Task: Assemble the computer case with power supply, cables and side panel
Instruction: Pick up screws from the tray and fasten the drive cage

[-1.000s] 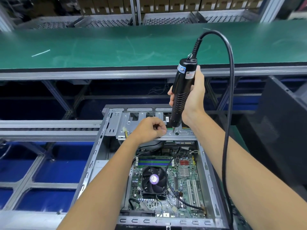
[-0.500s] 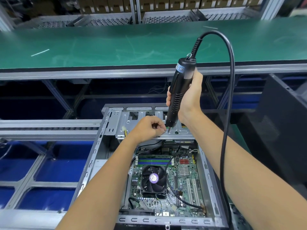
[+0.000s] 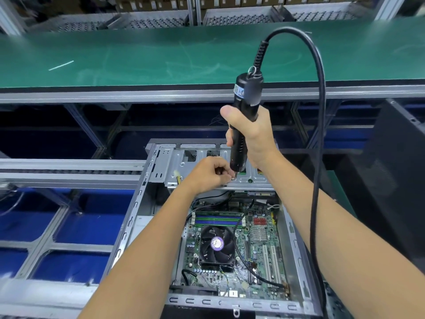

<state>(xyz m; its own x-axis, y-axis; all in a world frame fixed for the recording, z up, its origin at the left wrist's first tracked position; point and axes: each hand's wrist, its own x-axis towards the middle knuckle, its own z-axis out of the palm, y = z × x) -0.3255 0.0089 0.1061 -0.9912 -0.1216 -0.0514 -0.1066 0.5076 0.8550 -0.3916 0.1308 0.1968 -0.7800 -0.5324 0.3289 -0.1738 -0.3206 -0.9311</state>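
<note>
The black plastic electric screwdriver point(image 3: 243, 125) in my right hand point(image 3: 253, 137) carries a small white-and-blue label near its top; its thick cable point(image 3: 318, 157) is black too; the open computer case point(image 3: 135, 217) is bare silver-grey sheet metal; inside it lies a green circuit board point(image 3: 259, 254) with blue and green memory slots point(image 3: 217, 221), a red patch of connectors point(image 3: 261, 221), and a black fan point(image 3: 216, 246) with a purple round sticker; the long workbench mat point(image 3: 138, 58) is green; the bins below point(image 3: 76, 229) are deep blue.

Bare metal, matt plastic, rubbery green mat

The computer case point(image 3: 147, 203) is dull grey sheet metal; the electric screwdriver point(image 3: 245, 107) has a matt black plastic body and smooth black cable point(image 3: 318, 157); the bench point(image 3: 138, 56) mat looks scuffed.
</note>
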